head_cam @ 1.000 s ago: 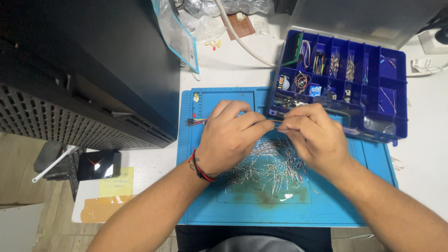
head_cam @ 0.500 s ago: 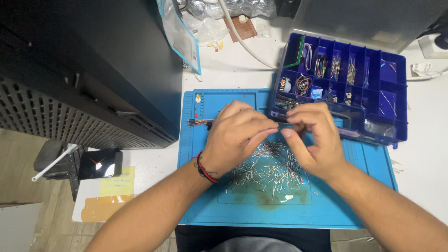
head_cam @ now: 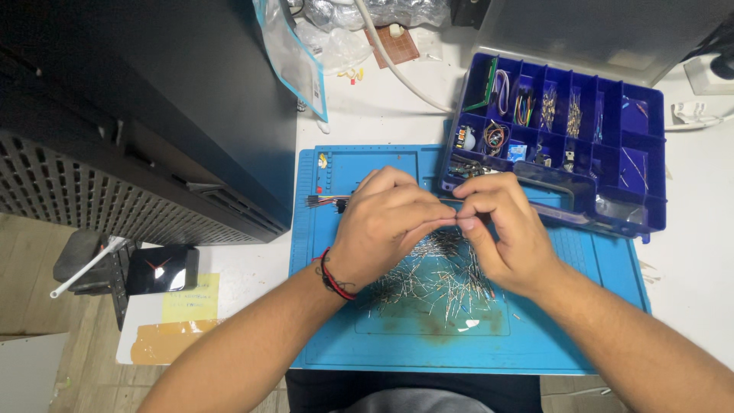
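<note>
The left hand (head_cam: pixel 382 229) and right hand (head_cam: pixel 501 229) meet fingertip to fingertip over the blue mat (head_cam: pixel 336 336), both pinched narrow on a bundle of thin wires (head_cam: pixel 325 201) whose ends stick out to the left. Below lies a loose pile of metal pins (head_cam: pixel 436 279) — light, springy, easily bent. The wires look limp and slippery — best gripped near the ends. A blue parts box (head_cam: pixel 612 222) sits just beyond.
</note>
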